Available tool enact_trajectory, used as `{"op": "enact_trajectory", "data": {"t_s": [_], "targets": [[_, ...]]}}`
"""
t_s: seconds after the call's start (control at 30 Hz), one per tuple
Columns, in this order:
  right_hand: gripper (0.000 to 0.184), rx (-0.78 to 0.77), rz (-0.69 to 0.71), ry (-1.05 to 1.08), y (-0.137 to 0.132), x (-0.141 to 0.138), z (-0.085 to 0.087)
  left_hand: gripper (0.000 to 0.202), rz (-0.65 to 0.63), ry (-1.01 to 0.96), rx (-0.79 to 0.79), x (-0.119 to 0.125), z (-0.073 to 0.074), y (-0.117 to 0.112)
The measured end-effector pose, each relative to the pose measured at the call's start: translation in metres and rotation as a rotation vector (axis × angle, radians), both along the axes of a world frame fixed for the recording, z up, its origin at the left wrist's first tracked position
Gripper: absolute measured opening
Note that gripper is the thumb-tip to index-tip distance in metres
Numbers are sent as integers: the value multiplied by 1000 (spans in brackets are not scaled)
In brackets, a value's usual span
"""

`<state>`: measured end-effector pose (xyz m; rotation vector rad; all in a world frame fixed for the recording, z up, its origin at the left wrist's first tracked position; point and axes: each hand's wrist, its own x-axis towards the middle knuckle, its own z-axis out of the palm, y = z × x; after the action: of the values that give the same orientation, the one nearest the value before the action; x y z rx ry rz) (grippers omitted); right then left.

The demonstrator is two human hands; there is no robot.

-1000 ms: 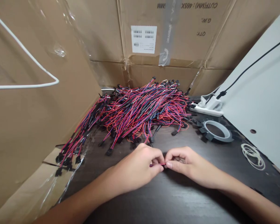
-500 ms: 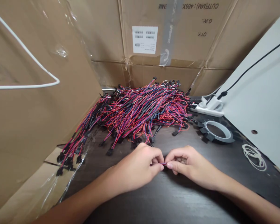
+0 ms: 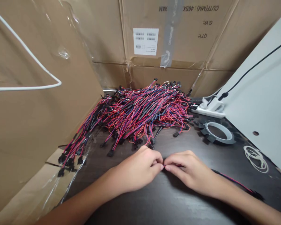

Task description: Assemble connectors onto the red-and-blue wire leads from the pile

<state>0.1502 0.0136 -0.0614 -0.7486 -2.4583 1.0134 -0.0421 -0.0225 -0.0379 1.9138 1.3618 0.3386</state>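
Fingertips nearly touching, my left hand (image 3: 144,170) and my right hand (image 3: 189,170) are both closed in a pinch over the dark table. A tiny bit of reddish-purple wire shows between the fingertips; the rest there is hidden by my fingers. From behind my right wrist comes a red-and-blue wire harness (image 3: 235,180) with a black sleeve and a dark connector (image 3: 257,195) at its end. It appears to be the cable in my hands, though the join is hidden. Beyond the hands lies a heap of similar wire harnesses (image 3: 147,109) with black sleeves and connectors.
A smaller bundle of harnesses (image 3: 78,147) hangs over cardboard at left. At right are a grey tape roll (image 3: 229,135) with dark strips around it, a coiled pale cord (image 3: 254,158) and a white power strip (image 3: 209,112). Cardboard boxes (image 3: 189,40) stand behind.
My right hand has turned slightly and its fingers have closed in on my left fingertips. A red-and-blue harness with a connector now shows behind my right wrist, where none was visible before.
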Motion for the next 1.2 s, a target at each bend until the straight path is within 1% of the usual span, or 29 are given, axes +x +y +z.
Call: {"op": "enact_trajectory", "data": {"t_s": [0.13,0.37,0.67,0.9,1.07,1.2], "targets": [[21,121,33,-21,-2,1,-6,21,-43,70,20,-1,1,0],[26,240,39,-63,-2,0,-14,20,-34,77,56,-2,0,1],[26,295,64,-66,-2,2,-15,20,-163,58,87,-8,1,11],[27,315,64,-57,-1,0,-16,20,-165,95,85,-8,4,12],[27,314,78,-48,1,0,-15,21,-125,57,59,-9,1,12],[27,294,96,-43,1,0,-14,21,-156,49,78,-9,0,12]]}}
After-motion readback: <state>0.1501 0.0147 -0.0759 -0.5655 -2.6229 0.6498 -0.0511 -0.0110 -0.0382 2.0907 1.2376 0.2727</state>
